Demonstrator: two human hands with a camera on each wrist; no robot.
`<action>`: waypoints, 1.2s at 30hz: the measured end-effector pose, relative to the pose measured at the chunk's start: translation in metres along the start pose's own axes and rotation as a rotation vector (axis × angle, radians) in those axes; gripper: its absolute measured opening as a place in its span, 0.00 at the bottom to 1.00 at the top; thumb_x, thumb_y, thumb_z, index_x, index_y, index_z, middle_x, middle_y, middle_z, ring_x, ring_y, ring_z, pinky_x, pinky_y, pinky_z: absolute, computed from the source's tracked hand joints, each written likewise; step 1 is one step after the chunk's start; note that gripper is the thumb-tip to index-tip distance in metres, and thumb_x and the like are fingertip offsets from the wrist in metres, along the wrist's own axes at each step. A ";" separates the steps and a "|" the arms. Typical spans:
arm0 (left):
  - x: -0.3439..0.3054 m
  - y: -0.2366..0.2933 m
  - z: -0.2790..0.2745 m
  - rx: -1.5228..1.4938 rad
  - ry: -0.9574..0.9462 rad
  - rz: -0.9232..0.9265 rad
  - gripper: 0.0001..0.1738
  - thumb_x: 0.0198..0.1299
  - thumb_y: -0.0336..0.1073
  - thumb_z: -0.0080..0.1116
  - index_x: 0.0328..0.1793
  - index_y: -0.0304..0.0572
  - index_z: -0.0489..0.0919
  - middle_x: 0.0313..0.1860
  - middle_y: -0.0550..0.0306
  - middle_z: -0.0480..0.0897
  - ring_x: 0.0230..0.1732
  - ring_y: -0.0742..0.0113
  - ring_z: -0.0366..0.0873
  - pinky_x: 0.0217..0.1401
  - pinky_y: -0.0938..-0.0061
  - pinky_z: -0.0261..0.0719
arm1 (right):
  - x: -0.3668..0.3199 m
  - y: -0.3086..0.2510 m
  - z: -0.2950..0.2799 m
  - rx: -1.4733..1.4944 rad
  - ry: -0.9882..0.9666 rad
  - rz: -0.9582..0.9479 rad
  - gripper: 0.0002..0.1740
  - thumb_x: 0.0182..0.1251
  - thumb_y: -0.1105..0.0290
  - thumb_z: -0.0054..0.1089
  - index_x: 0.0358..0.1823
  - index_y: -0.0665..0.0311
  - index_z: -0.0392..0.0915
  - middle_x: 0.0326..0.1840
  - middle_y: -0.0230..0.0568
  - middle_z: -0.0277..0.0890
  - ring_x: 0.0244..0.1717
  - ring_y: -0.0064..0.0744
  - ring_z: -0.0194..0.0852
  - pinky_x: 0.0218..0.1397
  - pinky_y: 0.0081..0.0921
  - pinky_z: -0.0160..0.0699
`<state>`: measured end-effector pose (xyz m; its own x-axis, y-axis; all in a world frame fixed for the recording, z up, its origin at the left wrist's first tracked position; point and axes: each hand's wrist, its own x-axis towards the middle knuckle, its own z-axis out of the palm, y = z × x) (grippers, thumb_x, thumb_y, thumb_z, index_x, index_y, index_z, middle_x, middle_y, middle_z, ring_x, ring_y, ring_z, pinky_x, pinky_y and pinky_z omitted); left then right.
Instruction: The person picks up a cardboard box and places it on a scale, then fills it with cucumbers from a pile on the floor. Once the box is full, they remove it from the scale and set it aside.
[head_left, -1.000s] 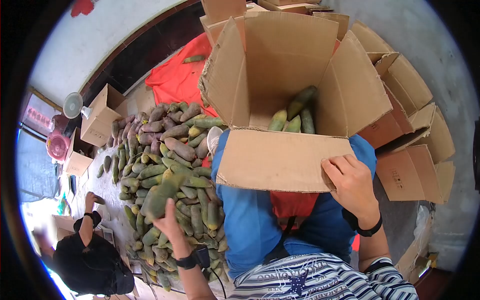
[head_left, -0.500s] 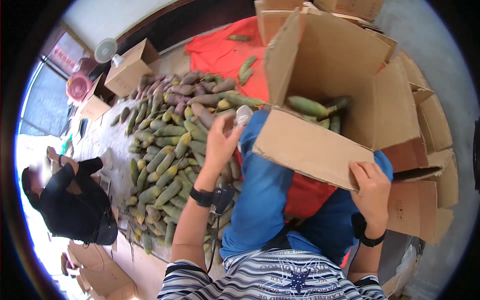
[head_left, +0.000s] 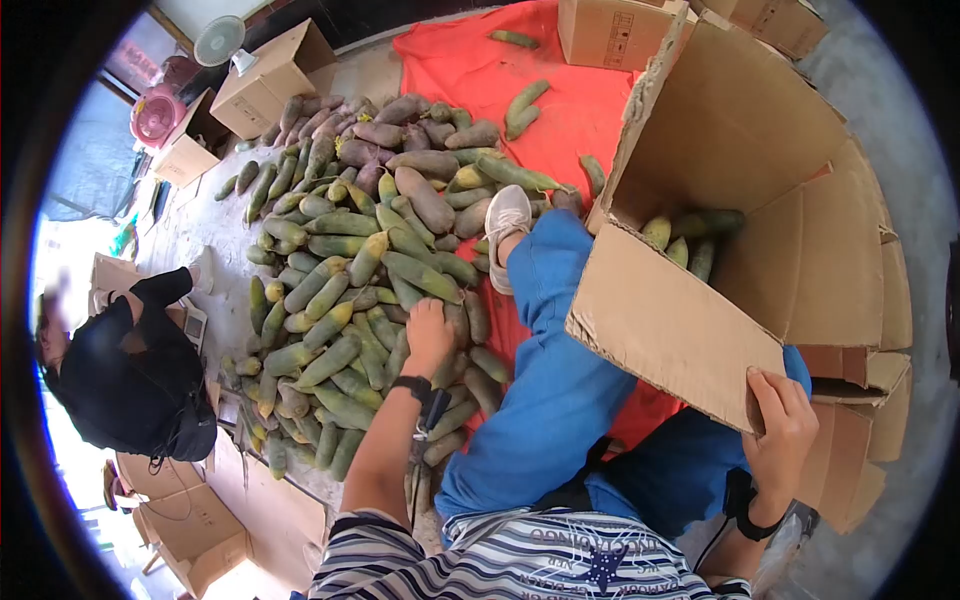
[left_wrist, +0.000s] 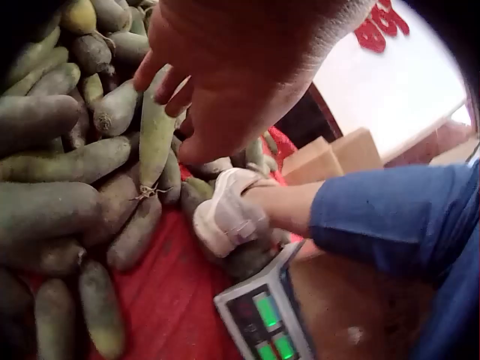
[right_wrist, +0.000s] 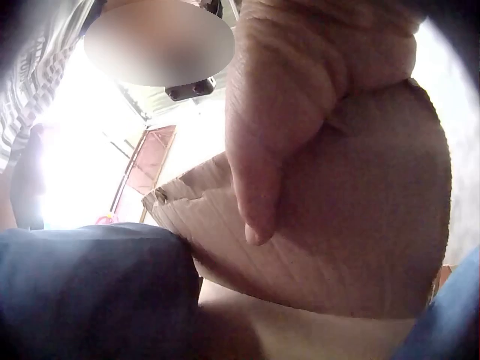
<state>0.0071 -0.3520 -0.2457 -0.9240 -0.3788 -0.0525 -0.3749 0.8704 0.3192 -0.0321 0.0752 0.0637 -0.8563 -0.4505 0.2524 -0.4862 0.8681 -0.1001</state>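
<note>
Left hand (head_left: 430, 335): fingers loose and spread, holding nothing, touching a long green vegetable (left_wrist: 154, 127) just beneath it on the pile (head_left: 330, 260).
Right hand (head_left: 785, 425): grips the box (head_left: 670, 320) by its flap edge.
Tip: probably best to wrap the vegetable's middle and keep the box steady.

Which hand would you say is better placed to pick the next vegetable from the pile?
Left. The left hand rests on the vegetable pile, while the right hand grips the box flap, away from the pile.
</note>
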 end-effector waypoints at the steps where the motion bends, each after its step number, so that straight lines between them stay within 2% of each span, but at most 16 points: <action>1: 0.010 -0.001 0.005 0.148 0.081 0.111 0.20 0.47 0.35 0.65 0.47 0.40 0.75 0.51 0.44 0.74 0.60 0.45 0.68 0.57 0.54 0.70 | 0.002 -0.001 0.000 -0.005 -0.010 0.000 0.21 0.44 0.79 0.61 0.45 0.67 0.80 0.41 0.44 0.79 0.41 0.45 0.77 0.43 0.34 0.76; 3: 0.037 -0.015 0.023 0.279 0.038 0.171 0.20 0.50 0.34 0.61 0.51 0.43 0.75 0.56 0.47 0.74 0.64 0.49 0.65 0.62 0.55 0.67 | 0.005 -0.004 -0.002 -0.012 -0.027 0.020 0.22 0.43 0.81 0.60 0.45 0.68 0.80 0.41 0.46 0.79 0.41 0.46 0.77 0.44 0.34 0.76; 5: 0.061 -0.034 0.050 0.575 0.086 0.350 0.34 0.47 0.36 0.67 0.63 0.41 0.70 0.66 0.46 0.67 0.70 0.47 0.60 0.68 0.54 0.62 | 0.006 -0.004 -0.002 -0.023 -0.054 0.027 0.22 0.42 0.82 0.58 0.45 0.68 0.80 0.41 0.46 0.79 0.42 0.46 0.77 0.44 0.35 0.76; 6: 0.071 -0.040 0.054 0.563 0.075 0.349 0.34 0.47 0.36 0.67 0.63 0.41 0.70 0.66 0.46 0.67 0.70 0.47 0.60 0.68 0.54 0.62 | 0.007 -0.004 -0.002 -0.027 -0.072 0.031 0.23 0.42 0.83 0.57 0.46 0.68 0.80 0.41 0.47 0.79 0.42 0.47 0.77 0.44 0.35 0.76; 11: 0.091 -0.026 0.033 0.803 -0.402 0.306 0.33 0.60 0.36 0.59 0.72 0.45 0.63 0.70 0.48 0.63 0.74 0.51 0.54 0.72 0.50 0.55 | 0.013 -0.004 -0.002 -0.005 -0.106 0.042 0.24 0.40 0.84 0.56 0.45 0.70 0.80 0.41 0.48 0.78 0.43 0.48 0.77 0.45 0.36 0.76; 12: 0.094 -0.030 0.040 0.834 -0.323 0.327 0.26 0.59 0.33 0.57 0.65 0.45 0.69 0.62 0.50 0.68 0.67 0.51 0.61 0.66 0.51 0.61 | 0.013 -0.004 -0.002 0.004 -0.110 0.049 0.24 0.40 0.84 0.56 0.45 0.70 0.80 0.41 0.48 0.78 0.43 0.49 0.77 0.45 0.37 0.76; 16: 0.089 -0.025 0.045 0.791 -0.286 0.258 0.21 0.53 0.31 0.60 0.56 0.46 0.75 0.52 0.53 0.71 0.58 0.53 0.66 0.57 0.54 0.65 | 0.013 -0.007 -0.002 0.002 -0.098 0.055 0.25 0.39 0.84 0.56 0.45 0.71 0.80 0.42 0.49 0.78 0.44 0.49 0.76 0.46 0.37 0.76; 18: 0.072 -0.019 0.037 0.639 -0.127 0.283 0.15 0.49 0.29 0.60 0.46 0.46 0.76 0.46 0.54 0.72 0.51 0.53 0.67 0.50 0.58 0.67 | 0.012 -0.009 -0.002 0.012 -0.096 0.068 0.24 0.39 0.84 0.56 0.45 0.71 0.80 0.41 0.49 0.78 0.44 0.50 0.76 0.46 0.36 0.75; 21: 0.035 -0.012 0.024 0.444 0.041 0.288 0.16 0.50 0.32 0.58 0.48 0.47 0.78 0.45 0.52 0.73 0.52 0.53 0.69 0.51 0.61 0.68 | 0.010 -0.007 -0.002 -0.013 -0.061 0.042 0.21 0.43 0.82 0.59 0.44 0.69 0.80 0.40 0.46 0.78 0.42 0.47 0.77 0.45 0.35 0.76; 23: 0.001 0.001 0.005 0.161 0.032 0.170 0.24 0.42 0.29 0.62 0.51 0.46 0.78 0.45 0.49 0.73 0.52 0.50 0.70 0.51 0.59 0.69 | 0.012 -0.007 -0.001 -0.008 -0.026 0.044 0.19 0.45 0.81 0.60 0.43 0.68 0.80 0.40 0.44 0.78 0.41 0.44 0.77 0.43 0.34 0.76; 25: -0.023 -0.008 0.002 0.166 0.115 0.269 0.33 0.36 0.27 0.66 0.56 0.44 0.76 0.48 0.47 0.74 0.54 0.47 0.70 0.55 0.57 0.68 | 0.010 -0.004 -0.003 -0.027 0.013 0.067 0.16 0.47 0.79 0.62 0.42 0.67 0.80 0.39 0.42 0.78 0.40 0.41 0.78 0.41 0.33 0.76; 27: -0.042 -0.004 -0.022 0.073 0.184 0.228 0.33 0.39 0.28 0.69 0.57 0.40 0.74 0.51 0.44 0.74 0.55 0.44 0.70 0.59 0.55 0.67 | 0.007 0.002 0.000 0.002 0.060 -0.032 0.14 0.50 0.75 0.64 0.41 0.66 0.80 0.38 0.39 0.78 0.38 0.37 0.78 0.38 0.31 0.76; 29: -0.042 -0.011 -0.039 -0.094 0.264 0.119 0.32 0.44 0.31 0.71 0.58 0.37 0.73 0.54 0.43 0.73 0.56 0.46 0.71 0.60 0.57 0.68 | 0.000 0.005 0.004 -0.003 0.086 -0.012 0.14 0.50 0.74 0.64 0.41 0.66 0.80 0.38 0.38 0.78 0.37 0.37 0.77 0.37 0.31 0.76; 31: -0.042 0.005 -0.079 -0.426 0.350 -0.156 0.31 0.49 0.32 0.71 0.59 0.35 0.71 0.56 0.48 0.74 0.57 0.55 0.72 0.59 0.62 0.70 | -0.005 0.008 0.008 0.009 0.109 -0.019 0.14 0.50 0.73 0.63 0.41 0.65 0.79 0.38 0.38 0.78 0.37 0.37 0.77 0.36 0.31 0.76; 33: -0.039 0.042 -0.134 -0.749 0.480 -0.055 0.32 0.52 0.32 0.71 0.62 0.34 0.69 0.58 0.52 0.73 0.59 0.62 0.71 0.62 0.67 0.70 | -0.008 0.010 0.011 0.027 0.158 -0.055 0.14 0.50 0.72 0.63 0.41 0.65 0.79 0.37 0.38 0.77 0.36 0.37 0.76 0.35 0.31 0.75; 36: -0.037 0.127 -0.212 -1.074 0.766 0.228 0.33 0.52 0.29 0.69 0.64 0.32 0.67 0.60 0.52 0.72 0.60 0.62 0.71 0.67 0.68 0.67 | -0.010 0.011 0.014 0.022 0.177 -0.074 0.14 0.50 0.73 0.62 0.40 0.65 0.78 0.36 0.38 0.76 0.36 0.37 0.76 0.36 0.31 0.75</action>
<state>0.0102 -0.2943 -0.0030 -0.5498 -0.6469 0.5284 0.3518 0.3944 0.8489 -0.0317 0.0861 0.0464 -0.7749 -0.4678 0.4252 -0.5523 0.8282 -0.0953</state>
